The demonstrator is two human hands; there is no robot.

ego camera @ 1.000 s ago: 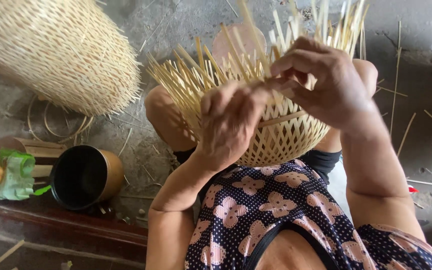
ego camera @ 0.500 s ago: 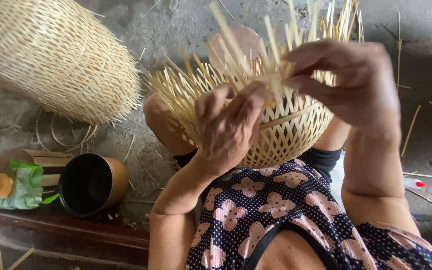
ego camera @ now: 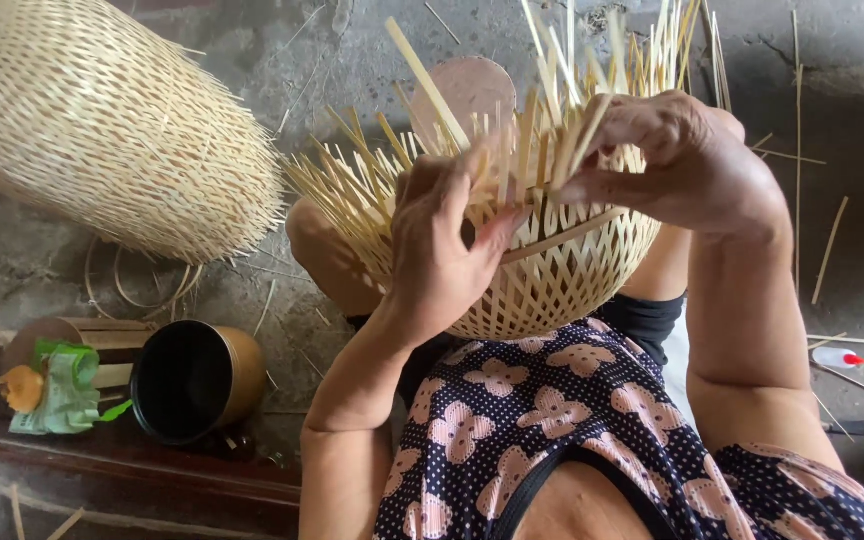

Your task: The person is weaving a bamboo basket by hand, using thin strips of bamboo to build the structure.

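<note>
From my head camera, looking down, I have a half-woven bamboo basket (ego camera: 542,280) resting on my lap, against my knees, its loose strip ends fanning upward. My left hand (ego camera: 442,250) is closed over the near rim of the basket, thumb and fingers clamping the woven wall and a few upright strips. My right hand (ego camera: 672,165) is at the far side of the rim, fingers pinched shut on one bamboo strip (ego camera: 577,145), bending it across its neighbours.

I judge the basket light and springy: the weave gives under pressure, and the free strips are thin, stiff along their length, and likely to split or crack if folded sharply. The safest hold is on the woven band just below the rim, not on the loose ends, which would slide apart.

Left of the basket lies a large finished woven basket (ego camera: 102,120) on the concrete floor (ego camera: 852,90). Nearer me, below it, a dark metal cup (ego camera: 197,380) lies on its side beside a green wrapper (ego camera: 62,385). Stray strips litter the floor right of the basket.
</note>
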